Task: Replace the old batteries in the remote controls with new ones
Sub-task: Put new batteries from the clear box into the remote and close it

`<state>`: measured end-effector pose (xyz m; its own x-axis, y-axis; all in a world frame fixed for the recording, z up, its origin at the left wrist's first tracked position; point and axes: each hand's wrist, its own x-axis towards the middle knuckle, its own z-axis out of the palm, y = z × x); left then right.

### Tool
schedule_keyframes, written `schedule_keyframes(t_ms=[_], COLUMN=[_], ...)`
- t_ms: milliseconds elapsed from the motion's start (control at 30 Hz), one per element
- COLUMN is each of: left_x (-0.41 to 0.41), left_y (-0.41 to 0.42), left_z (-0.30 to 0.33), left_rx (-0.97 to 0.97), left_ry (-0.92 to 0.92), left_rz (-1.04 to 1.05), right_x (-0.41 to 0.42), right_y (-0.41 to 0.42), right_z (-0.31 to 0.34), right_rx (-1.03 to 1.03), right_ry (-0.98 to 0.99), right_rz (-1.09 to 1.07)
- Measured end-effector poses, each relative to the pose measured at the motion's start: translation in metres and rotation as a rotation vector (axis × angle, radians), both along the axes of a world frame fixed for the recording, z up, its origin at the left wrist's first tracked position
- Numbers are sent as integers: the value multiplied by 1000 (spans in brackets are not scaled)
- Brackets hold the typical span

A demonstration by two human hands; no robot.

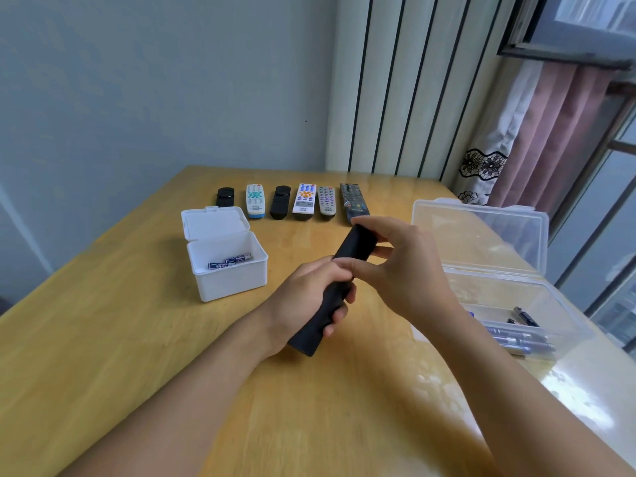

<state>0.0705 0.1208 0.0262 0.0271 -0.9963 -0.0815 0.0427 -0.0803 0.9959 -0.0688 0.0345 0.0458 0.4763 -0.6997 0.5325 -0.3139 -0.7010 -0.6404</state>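
Observation:
I hold a long black remote [356, 247] back side up above the middle of the table. My left hand [306, 297] grips its lower half, fingers curled round the body. My right hand [395, 263] pinches its upper half, thumb on the back and fingers over the far end. A white box [237, 280] with its lid flipped open stands to the left and holds two blue batteries [230, 261]. To the right, a clear plastic box [550, 304], lid open, holds several batteries [519, 339].
Several remotes lie in a row at the back of the wooden table [103, 339]: a black one [225, 196], a white and teal one [255, 200], another black one [281, 202], a white one [304, 201], a grey one [326, 200], and a dark one [354, 201]. Curtains [537, 139] and a window are on the right.

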Motion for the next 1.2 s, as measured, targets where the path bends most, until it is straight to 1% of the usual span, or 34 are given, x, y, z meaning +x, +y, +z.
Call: schedule_keyframes(t_ms=[100,200,367,600,733,900,1067,1133,1200], left_x=[3,3,0,-1,-1,-2,-2,0,5], left_y=[1,2,2,-1,-2,-4,-3,-2,-1], left_z=[-1,-1,1,-1,-3,-8,-13,-11,-6], left_rx=[48,70,58,49,54,50,54,45,-3], left_ry=[156,250,298,425,437,430,394,348,213], left_rz=[-42,-41,-24,-20,13,47,95,66,25], right_x=[0,1,2,2,4,6,8,5,-1], right_y=[0,1,-6,-9,-6,-6,-5,-6,-7], right_z=[0,-1,-3,-5,-5,-10,-12,-8,-1], right_rx=[54,183,240,308,261,209,165,159,101], right_ry=[-41,-132,-164,-197,-192,-96,0,13,20], right_rz=[50,117,131,161,161,96,112,115,101])
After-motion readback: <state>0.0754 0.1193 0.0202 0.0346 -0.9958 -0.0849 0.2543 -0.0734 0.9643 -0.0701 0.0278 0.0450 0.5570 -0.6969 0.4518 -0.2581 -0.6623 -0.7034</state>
